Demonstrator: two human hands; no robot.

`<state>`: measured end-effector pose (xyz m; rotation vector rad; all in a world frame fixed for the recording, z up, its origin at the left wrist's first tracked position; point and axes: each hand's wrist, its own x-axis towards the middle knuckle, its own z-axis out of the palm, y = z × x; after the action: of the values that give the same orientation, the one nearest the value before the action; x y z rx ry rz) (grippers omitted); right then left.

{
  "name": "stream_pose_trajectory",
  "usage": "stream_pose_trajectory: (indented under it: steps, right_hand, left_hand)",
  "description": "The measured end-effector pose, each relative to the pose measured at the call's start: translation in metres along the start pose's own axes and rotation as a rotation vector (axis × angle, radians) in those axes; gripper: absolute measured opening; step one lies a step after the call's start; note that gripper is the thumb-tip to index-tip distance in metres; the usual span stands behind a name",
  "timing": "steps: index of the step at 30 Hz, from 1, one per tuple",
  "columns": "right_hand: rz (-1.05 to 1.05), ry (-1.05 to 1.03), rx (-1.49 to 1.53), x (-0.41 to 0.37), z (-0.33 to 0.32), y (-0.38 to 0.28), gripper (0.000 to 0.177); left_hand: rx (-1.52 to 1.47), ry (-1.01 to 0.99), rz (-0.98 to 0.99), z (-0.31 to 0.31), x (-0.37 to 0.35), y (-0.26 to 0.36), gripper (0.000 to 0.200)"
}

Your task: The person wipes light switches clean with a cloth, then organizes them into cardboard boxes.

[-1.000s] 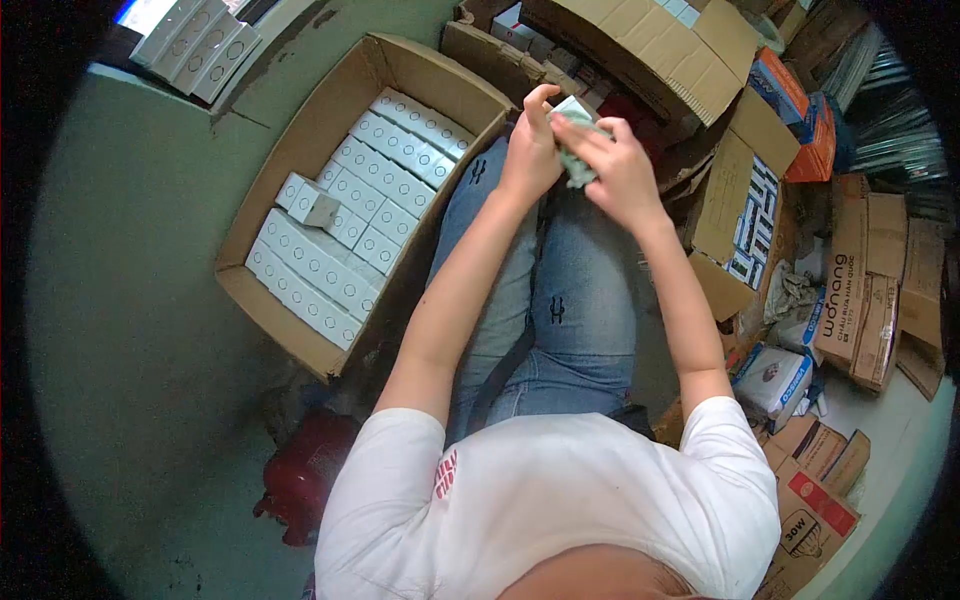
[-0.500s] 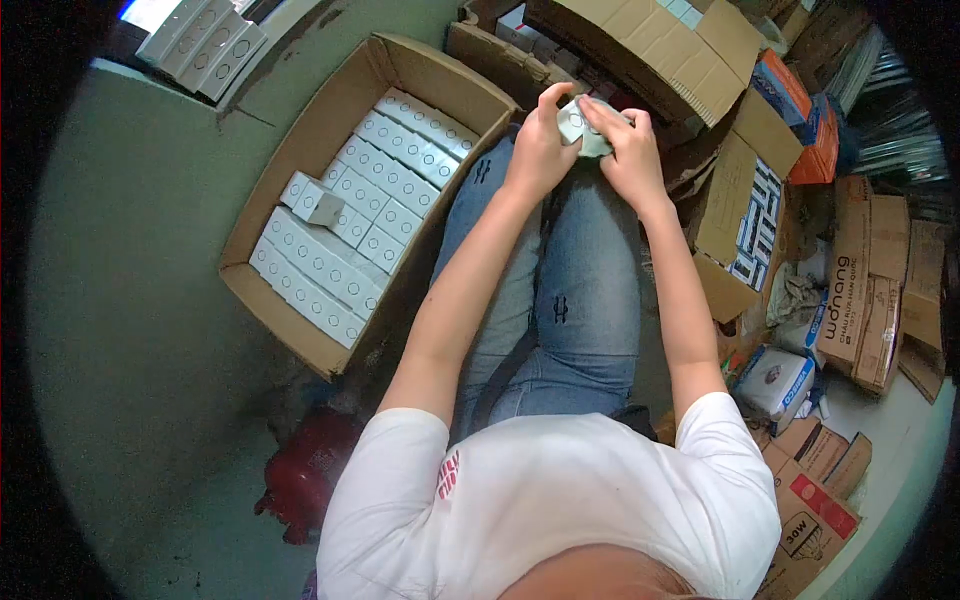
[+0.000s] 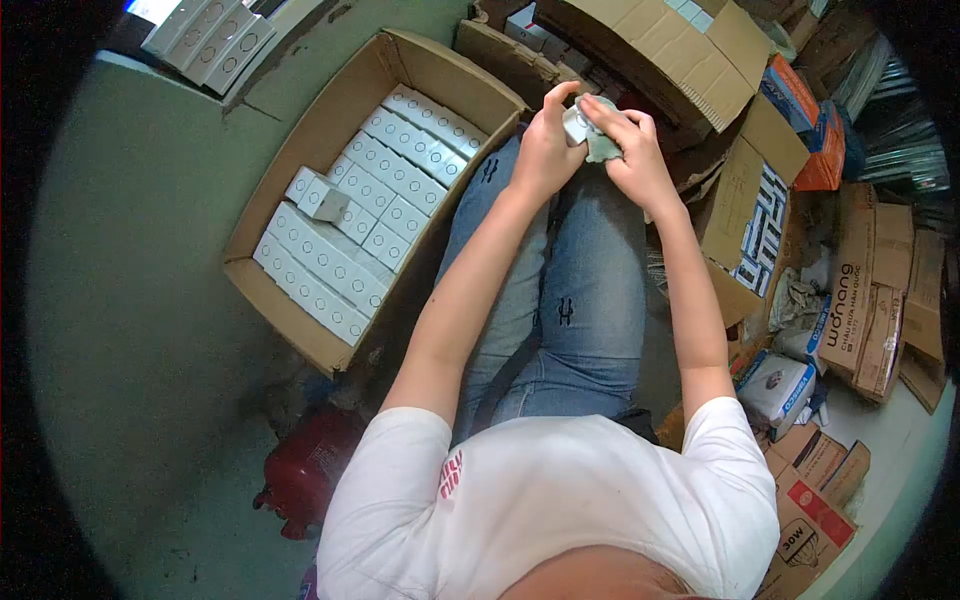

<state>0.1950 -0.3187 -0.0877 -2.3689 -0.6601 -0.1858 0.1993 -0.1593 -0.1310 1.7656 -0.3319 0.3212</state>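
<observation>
Above my knees, my left hand [image 3: 545,150] is closed around a small white box [image 3: 574,124], its index finger bent over the top. My right hand [image 3: 632,148] presses a pale green cloth [image 3: 604,150] against the box, fingers laid across it. Part of the box is hidden by the fingers and cloth. To the left of my legs stands an open cardboard carton [image 3: 248,268] holding rows of white boxes marked with circles [image 3: 395,178]. One white box [image 3: 323,200] lies on top of these rows, tilted.
More white boxes [image 3: 208,45] are stacked at the upper left. Open cartons [image 3: 650,50] stand beyond my knees, and another carton [image 3: 728,215] with blue-and-white packs is at right. Flattened cardboard [image 3: 850,280] leans further right. A red object [image 3: 312,465] lies on the floor at left.
My right hand has shifted slightly over the white box, and more of the cloth hangs into view. The whole view has moved a little; the carton's boxes look the same.
</observation>
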Motion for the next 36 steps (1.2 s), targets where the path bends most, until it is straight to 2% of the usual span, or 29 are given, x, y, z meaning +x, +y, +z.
stream_pose_trajectory:
  steps: [2, 5, 6, 9, 11, 14, 16, 19, 22, 24, 27, 28, 29, 30, 32, 33, 35, 36]
  right_hand:
    - [0.056, -0.017, 0.325, 0.002, 0.003, 0.010, 0.057]
    - [0.361, 0.056, 0.261, -0.002, 0.011, 0.000, 0.064]
    - [0.302, 0.028, 0.102, -0.002, 0.017, 0.004, 0.078]
    - [0.387, -0.008, 0.180, -0.003, 0.015, 0.010, 0.085]
    - [0.390, 0.040, 0.204, -0.001, 0.011, 0.006, 0.079]
    - [0.401, 0.129, 0.191, 0.001, 0.004, -0.004, 0.065]
    - [0.400, 0.140, 0.222, 0.002, 0.000, -0.006, 0.064]
    - [0.418, 0.212, 0.399, -0.001, -0.003, 0.015, 0.060]
    - [0.511, 0.316, 0.611, -0.001, -0.016, 0.024, 0.052]
    - [0.562, 0.318, 0.785, -0.002, -0.032, 0.025, 0.051]
    - [0.574, 0.363, 0.728, -0.003, -0.032, 0.027, 0.054]
    - [0.544, 0.392, 0.715, -0.005, -0.029, 0.031, 0.045]
    - [0.520, 0.393, 0.615, -0.006, -0.028, 0.034, 0.041]
    - [0.495, 0.391, 0.517, -0.006, -0.026, 0.037, 0.037]
    - [0.364, 0.349, 0.259, -0.009, -0.018, 0.042, 0.034]
    - [0.325, 0.308, 0.207, -0.009, -0.014, 0.030, 0.043]
    - [0.183, 0.321, -0.039, -0.010, -0.001, 0.017, 0.053]
    - [0.120, 0.263, -0.097, -0.010, 0.001, 0.012, 0.059]
  left_hand:
    - [0.015, -0.023, 0.047, 0.001, -0.001, 0.000, 0.074]
    - [0.076, -0.078, 0.172, 0.002, -0.003, 0.002, 0.080]
    - [0.088, -0.087, 0.200, 0.003, -0.004, 0.001, 0.082]
    - [0.106, -0.074, 0.264, 0.003, -0.003, -0.004, 0.091]
    - [0.103, -0.048, 0.338, 0.003, -0.002, -0.004, 0.090]
    - [0.161, -0.083, 0.306, 0.001, -0.003, 0.000, 0.095]
    - [0.287, -0.069, 0.303, 0.001, -0.003, 0.001, 0.099]
    - [0.189, -0.003, 0.307, 0.002, -0.002, 0.005, 0.097]
    - [0.094, 0.107, 0.206, -0.001, 0.004, 0.004, 0.083]
    - [0.069, 0.041, 0.136, -0.002, 0.006, -0.003, 0.072]
    - [0.079, 0.001, 0.121, 0.002, 0.005, -0.008, 0.059]
    - [0.096, -0.006, 0.144, 0.003, 0.004, -0.008, 0.059]
    - [0.113, -0.011, 0.164, 0.003, 0.001, -0.007, 0.058]
    - [0.028, -0.106, 0.111, 0.001, 0.000, -0.004, 0.057]
    - [0.150, -0.199, 0.065, -0.001, -0.004, 0.003, 0.057]
    - [0.210, -0.246, 0.043, -0.001, -0.005, 0.005, 0.056]
    - [0.210, -0.180, 0.075, 0.001, -0.005, -0.001, 0.055]
    - [0.211, -0.149, 0.068, 0.002, -0.005, -0.003, 0.054]
